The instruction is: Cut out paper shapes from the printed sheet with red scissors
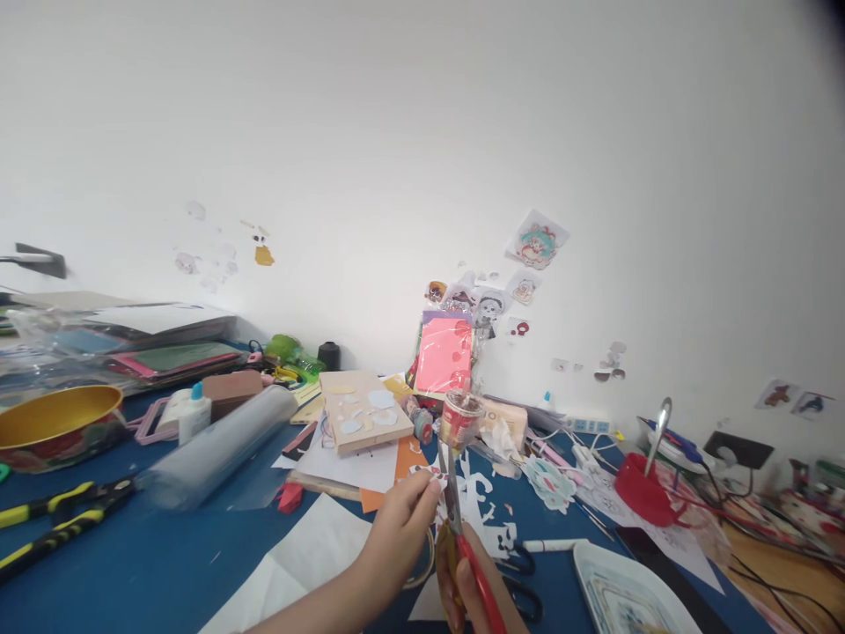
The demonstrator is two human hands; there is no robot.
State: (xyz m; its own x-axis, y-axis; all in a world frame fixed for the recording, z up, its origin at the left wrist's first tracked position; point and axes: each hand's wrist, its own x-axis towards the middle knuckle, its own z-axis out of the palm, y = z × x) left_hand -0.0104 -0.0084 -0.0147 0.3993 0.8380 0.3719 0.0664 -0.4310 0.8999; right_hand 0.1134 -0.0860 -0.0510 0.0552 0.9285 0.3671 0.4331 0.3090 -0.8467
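Note:
My right hand (476, 572) is wrapped round the handles of a pair of scissors (452, 495); red and yellowish-brown parts show at the grip. The metal blades point away from me, slightly parted. My left hand (404, 509) is closed in a pinch beside the blades, on a small piece of white paper (437, 474) with reddish marks. The fingers partly hide this piece. Beyond the blade tips stands a red patterned cup (460, 421). White paper cutouts and scraps (473, 484) lie on the blue table just right of the blades.
White paper (310, 563) lies left of my hands. Further left are a clear plastic roll (221, 445), yellow-black pliers (66, 515) and a gold-lined bowl (62, 423). A cardboard box (364, 412) stands behind. To the right are dark-handled scissors (528, 599), a white tray (584, 572) and a phone (666, 572).

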